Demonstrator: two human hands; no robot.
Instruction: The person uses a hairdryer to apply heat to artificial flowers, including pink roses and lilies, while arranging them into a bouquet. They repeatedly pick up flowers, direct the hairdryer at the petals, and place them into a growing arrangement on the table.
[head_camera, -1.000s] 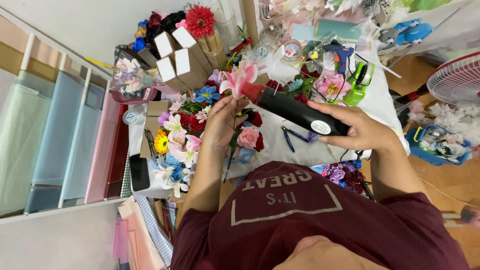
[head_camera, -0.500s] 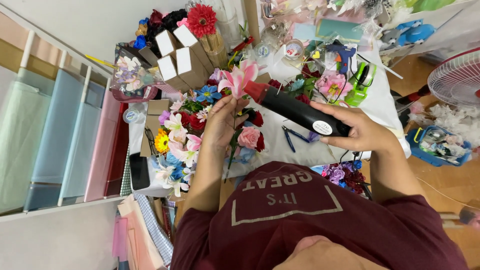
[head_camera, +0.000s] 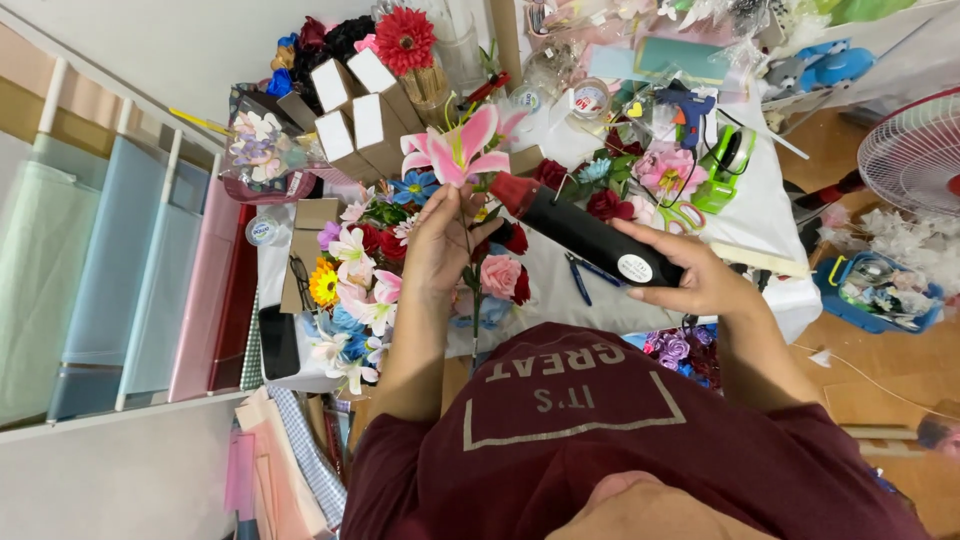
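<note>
The pink lily (head_camera: 458, 152) looks like soft matt cloth, its petals faintly veined. The heat tool (head_camera: 585, 236) has a smooth black plastic body with a dull sheen and a glossy red nozzle end. The table cover (head_camera: 760, 215) on the right is plain white matt cloth. The small boxes (head_camera: 350, 110) far left look like brown card with white paper faces.

You have a single view, from the camera on your head, looking steeply down over your maroon shirt (head_camera: 600, 440) onto the white worktable (head_camera: 760, 215) close in front of you. Both forearms reach into the frame. There is no second view, so nothing is shared.
</note>
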